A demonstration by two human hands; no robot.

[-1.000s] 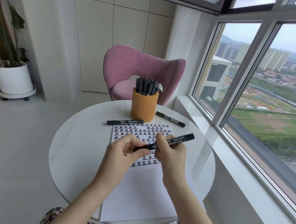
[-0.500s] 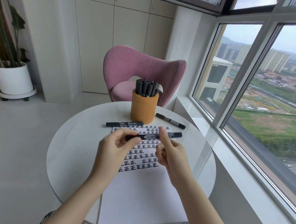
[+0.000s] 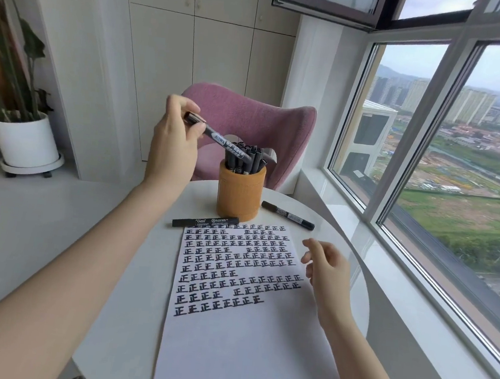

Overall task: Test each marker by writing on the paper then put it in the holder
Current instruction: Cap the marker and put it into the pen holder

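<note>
One marker (image 3: 217,138) has left its two-handed hold of half a second ago: your left hand (image 3: 172,139) alone now pinches its upper end, the lower end angled down at the mouth of the holder (image 3: 240,193), 12 o'clock of the paper (image 3: 241,356). It looks tested and nearly stowed. Your right hand (image 3: 325,267) hovers at the paper's 3 o'clock edge, fingers loosely spread, holding nothing. A second marker (image 3: 206,221) and a third marker (image 3: 287,219) lie at the holder's 7 and 4 o'clock.

held marker (image 3: 217,138): black barrel, white label band with dark print. holder (image 3: 240,193): tan-orange, plain, stuffed with black markers (image 3: 245,158). paper (image 3: 237,341): white, upper half patterned with rows of repeated black characters, lower half plain white. two loose markers (image 3: 205,222): black, white print. table (image 3: 154,287): white. chair (image 3: 249,119): pink. plant pot (image 3: 26,140): white, dark green leaves.
</note>
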